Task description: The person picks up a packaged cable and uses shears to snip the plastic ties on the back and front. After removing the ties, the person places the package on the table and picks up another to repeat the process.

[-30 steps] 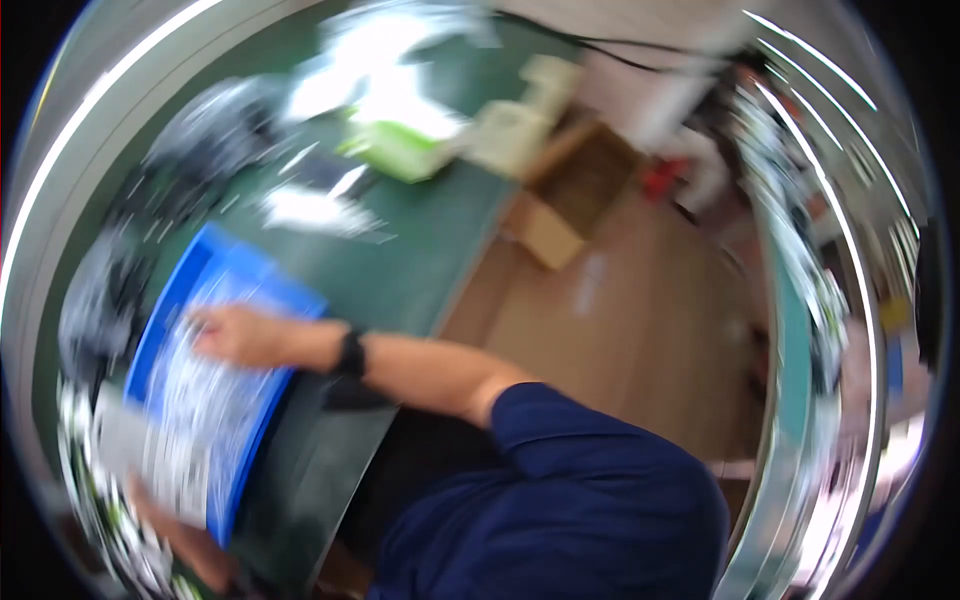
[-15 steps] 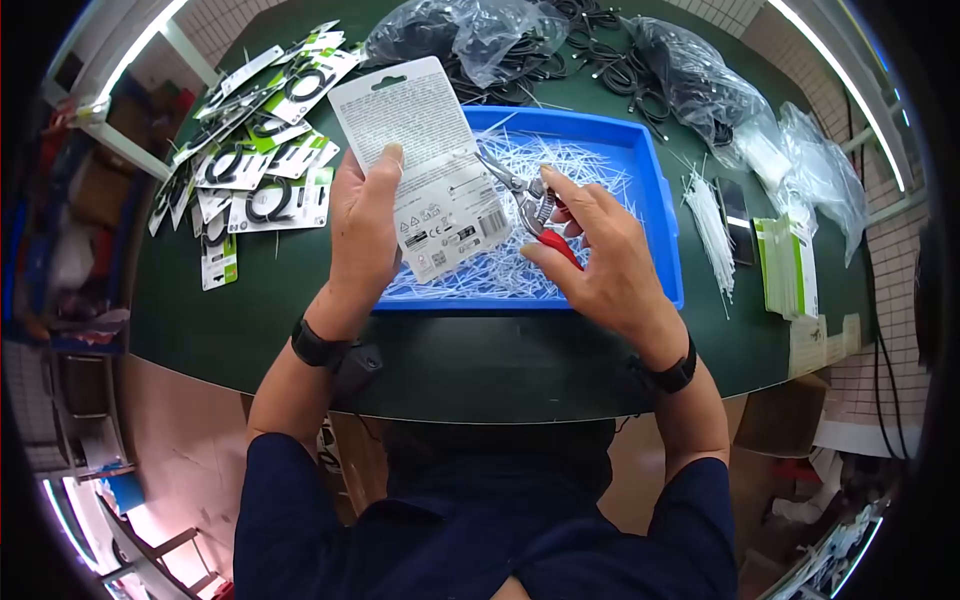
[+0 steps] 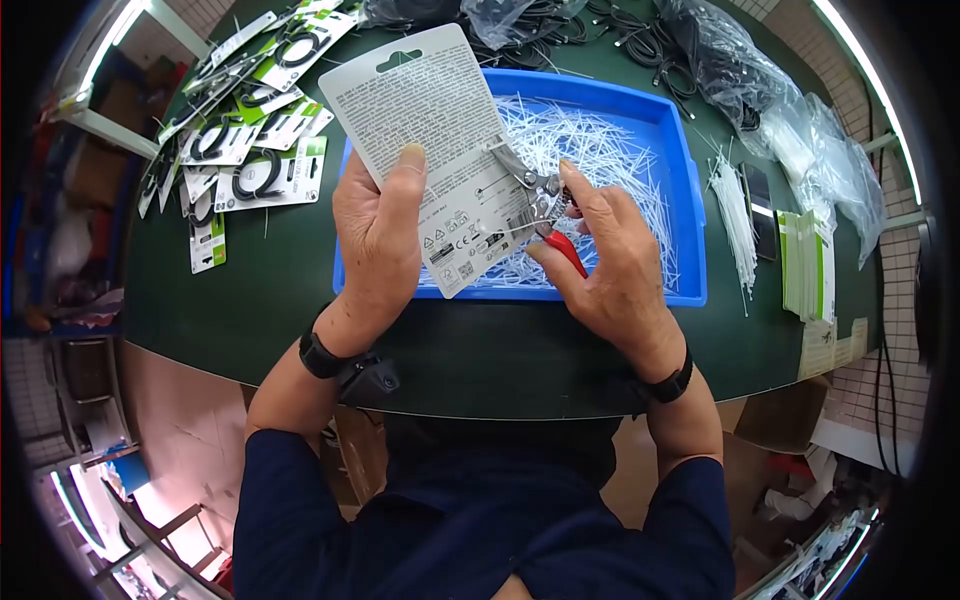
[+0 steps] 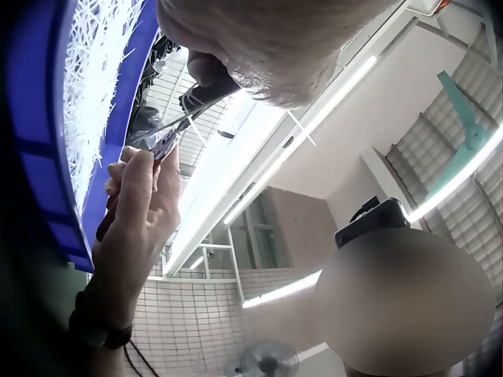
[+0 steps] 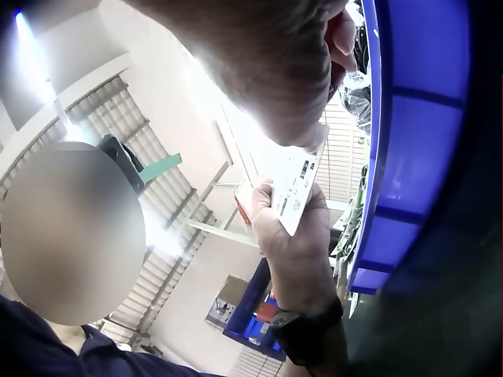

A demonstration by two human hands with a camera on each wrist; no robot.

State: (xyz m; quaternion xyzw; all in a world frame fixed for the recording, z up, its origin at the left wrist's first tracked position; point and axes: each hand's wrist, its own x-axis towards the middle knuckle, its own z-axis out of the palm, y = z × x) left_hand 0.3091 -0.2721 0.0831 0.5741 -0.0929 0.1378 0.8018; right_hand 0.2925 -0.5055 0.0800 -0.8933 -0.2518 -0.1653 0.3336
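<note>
Upright over the tray, a printed white blister card (image 3: 430, 120) is held in my left hand (image 3: 375, 240), thumb across its printed face. My right hand (image 3: 620, 265) grips red-handled pruning shears (image 3: 562, 250), whose metal blades overlap the card's right edge. A thin white strip (image 3: 505, 232) sticks out across the card's lower right, close below the blades. In the left wrist view the right hand (image 4: 141, 192) shows around the shears. The right wrist view shows the left hand (image 5: 295, 239) pinching the card (image 5: 297, 192).
A blue tray (image 3: 695, 200) full of white plastic strips lies under the hands. Packaged cables (image 3: 265, 175) are piled at left. Black cables in clear bags (image 3: 730, 60) lie behind. At right are a bundle of white ties (image 3: 735, 220), a phone (image 3: 762, 210) and stacked cards (image 3: 805, 265).
A second ago the blurred head view was turned, with the right hand over the tray's strips. Since half a second ago, the card sits higher in view, and a white strip shows beside the shears.
</note>
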